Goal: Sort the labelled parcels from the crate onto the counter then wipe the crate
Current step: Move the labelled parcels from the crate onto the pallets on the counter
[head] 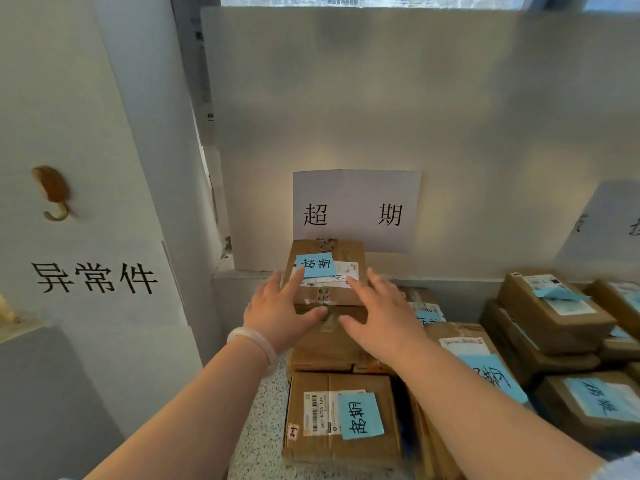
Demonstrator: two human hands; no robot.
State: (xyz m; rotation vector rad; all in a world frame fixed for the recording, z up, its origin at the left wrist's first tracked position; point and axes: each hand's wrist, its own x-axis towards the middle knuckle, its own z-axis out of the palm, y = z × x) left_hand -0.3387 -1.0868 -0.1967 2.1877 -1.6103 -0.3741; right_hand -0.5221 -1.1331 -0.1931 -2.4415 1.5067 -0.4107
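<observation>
Sorting step: left hand (280,308) and right hand (379,315), grip wide, rest on top parcel (327,292) under wall sign (356,209); next likely withdraw, fetch another.

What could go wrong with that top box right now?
1. The top box sits high on a stack. The left hand and right hand lie flat on it with straight fingers and no grip, so a push could slide or tip it.
2. The left hand touches the edge of the blue note, which could shift or peel off.
</observation>
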